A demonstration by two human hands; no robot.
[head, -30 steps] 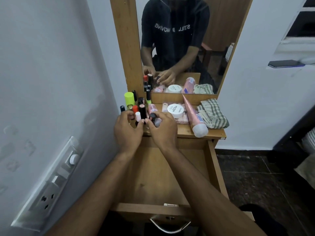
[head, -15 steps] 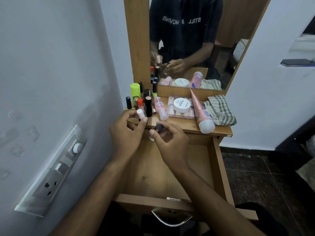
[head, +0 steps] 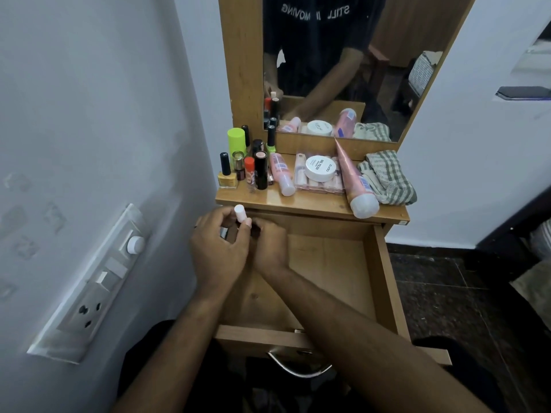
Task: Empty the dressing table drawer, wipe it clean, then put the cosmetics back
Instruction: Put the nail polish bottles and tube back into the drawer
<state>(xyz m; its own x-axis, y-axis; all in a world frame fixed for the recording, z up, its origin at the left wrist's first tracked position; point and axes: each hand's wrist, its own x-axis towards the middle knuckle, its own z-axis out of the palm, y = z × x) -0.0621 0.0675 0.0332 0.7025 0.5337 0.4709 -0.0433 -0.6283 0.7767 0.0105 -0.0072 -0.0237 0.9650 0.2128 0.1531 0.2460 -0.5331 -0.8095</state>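
The wooden drawer stands pulled out, its floor bare where visible. Both hands are at its back left corner, below the tabletop's edge. My left hand pinches a small white-capped tube upright between thumb and fingers. My right hand reaches in behind the left one, fingers curled round a small dark item that is mostly hidden. On the tabletop stand nail polish bottles and lipsticks. A white jar and pink tubes lie there too.
A folded checked cloth lies at the tabletop's right end. A mirror rises behind. The wall with a switch and socket panel is close on the left. The drawer's metal handle is near me. Dark floor lies to the right.
Both hands have come off the tabletop and down into the drawer's back left corner, each carrying a small cosmetic item. The camera has tilted downward.
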